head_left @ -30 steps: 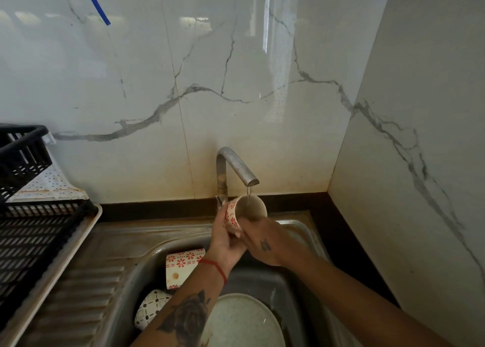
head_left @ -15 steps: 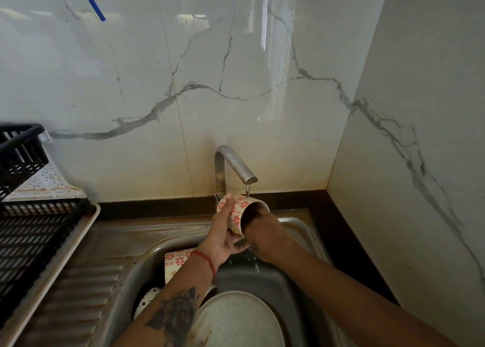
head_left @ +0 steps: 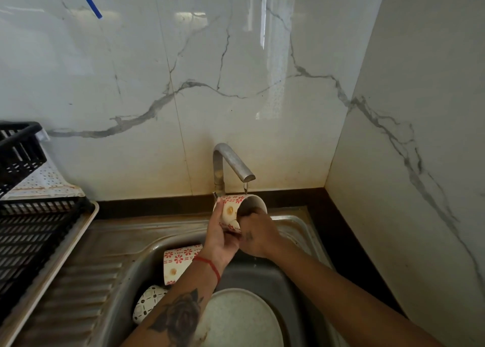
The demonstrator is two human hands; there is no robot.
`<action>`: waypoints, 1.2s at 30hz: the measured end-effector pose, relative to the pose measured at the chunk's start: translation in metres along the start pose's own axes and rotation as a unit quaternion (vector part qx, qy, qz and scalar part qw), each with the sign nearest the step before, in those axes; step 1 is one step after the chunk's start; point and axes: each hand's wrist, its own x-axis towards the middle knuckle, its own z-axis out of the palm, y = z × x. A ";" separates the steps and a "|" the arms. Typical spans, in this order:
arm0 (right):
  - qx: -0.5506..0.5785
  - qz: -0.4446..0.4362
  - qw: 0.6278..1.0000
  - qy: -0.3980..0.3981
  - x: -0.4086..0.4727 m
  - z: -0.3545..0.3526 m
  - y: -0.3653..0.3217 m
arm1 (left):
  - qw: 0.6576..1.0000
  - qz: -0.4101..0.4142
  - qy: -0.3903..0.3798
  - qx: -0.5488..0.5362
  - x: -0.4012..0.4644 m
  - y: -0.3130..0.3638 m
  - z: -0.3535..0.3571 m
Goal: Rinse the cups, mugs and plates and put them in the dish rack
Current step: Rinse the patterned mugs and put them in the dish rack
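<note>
The red-patterned mug (head_left: 231,211) is under the tap (head_left: 233,163), at 12 o'clock of the sink (head_left: 301,231). The left hand (head_left: 219,238) holds its wall, and the right hand (head_left: 256,238) has fingers inside the rim. It looks stiff, wet, slippery and breakable; gripping the body seems safest.

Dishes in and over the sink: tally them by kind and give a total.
Red-flowered mugs: 2, one gripped by the left hand under the tap with the right hand's fingers inside it, one lying in the sink.
Black-patterned cups: 1.
Plates: 1.
Total: 4.
</note>
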 end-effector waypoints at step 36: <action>0.118 -0.086 0.981 0.125 -0.010 -0.005 -0.002 | 0.998 -0.025 -0.052 0.007 -0.006 0.000 -0.002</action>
